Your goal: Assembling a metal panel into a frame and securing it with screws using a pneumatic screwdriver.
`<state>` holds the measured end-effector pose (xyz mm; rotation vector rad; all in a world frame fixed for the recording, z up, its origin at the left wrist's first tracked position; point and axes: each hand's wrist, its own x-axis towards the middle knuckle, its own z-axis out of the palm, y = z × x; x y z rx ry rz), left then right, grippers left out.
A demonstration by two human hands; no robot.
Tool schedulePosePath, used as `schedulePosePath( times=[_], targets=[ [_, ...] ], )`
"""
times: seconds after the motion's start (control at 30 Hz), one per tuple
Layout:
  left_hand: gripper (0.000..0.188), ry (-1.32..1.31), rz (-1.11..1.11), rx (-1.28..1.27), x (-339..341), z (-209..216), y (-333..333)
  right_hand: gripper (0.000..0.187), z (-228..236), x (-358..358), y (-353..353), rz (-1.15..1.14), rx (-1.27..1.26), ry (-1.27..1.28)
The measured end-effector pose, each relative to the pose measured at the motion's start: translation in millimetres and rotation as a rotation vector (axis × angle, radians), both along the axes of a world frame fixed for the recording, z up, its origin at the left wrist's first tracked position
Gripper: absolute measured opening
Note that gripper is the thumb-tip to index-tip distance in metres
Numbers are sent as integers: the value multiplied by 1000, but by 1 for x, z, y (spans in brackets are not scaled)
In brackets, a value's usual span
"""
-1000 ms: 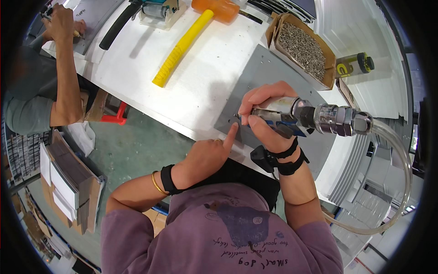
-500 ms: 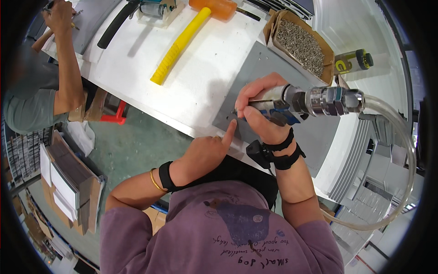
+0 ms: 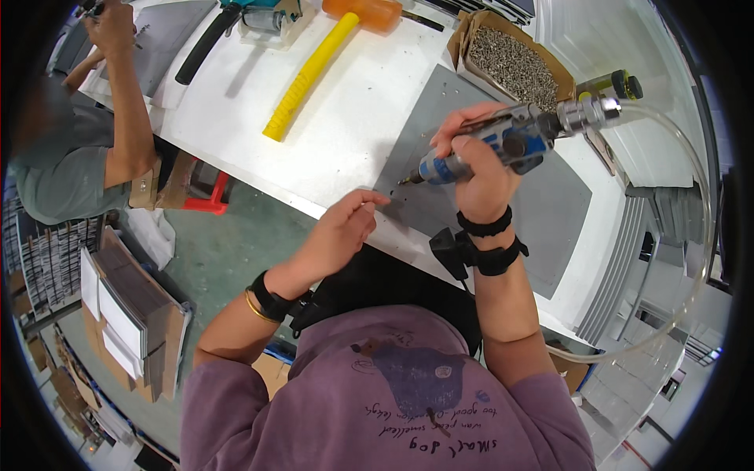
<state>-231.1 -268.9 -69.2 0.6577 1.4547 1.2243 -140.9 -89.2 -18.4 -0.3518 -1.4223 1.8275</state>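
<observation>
My right hand (image 3: pixel 483 177) grips a blue and silver air screwdriver (image 3: pixel 522 141), a clear hose at its back end. The tool is tilted, its bit tip close to the left corner of a flat grey panel (image 3: pixel 542 235). I cannot tell whether the bit touches the panel. Small dark spots, holes or screws, show near that corner. Just off the panel's near left edge is my left hand (image 3: pixel 342 231), fingers curled and fingertips drawn together. Whatever it may hold is hidden.
An open cardboard box of small metal fasteners (image 3: pixel 510 67) stands beyond the panel, beside a bottle (image 3: pixel 609 85). A yellow-handled mallet (image 3: pixel 314 74) and a black-handled tool (image 3: pixel 206 47) lie on the white table (image 3: pixel 236 125). Another person (image 3: pixel 86 157) works at the left.
My left hand has drawn back left from the panel corner, its index finger no longer stretched out. The screwdriver has tipped lower, so its body and bit now show.
</observation>
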Motion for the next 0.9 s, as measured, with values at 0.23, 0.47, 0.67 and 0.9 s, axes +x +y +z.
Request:
schedulePosePath(
  times=[0.23,0.47,0.67,0.9],
  targets=[
    [20,-484,226,-4,2,16,12,29,5,15,10,56,-86,157],
    [24,-658,242,-16,7,-5,13,30,42,48,-13,184,-4,358],
    [26,-721,277,33,17,4,21,30,46,57,-21,192,58,323],
    [25,-825,270,26,20,6,17,30,39,57,-24,180,32,326]
  ],
)
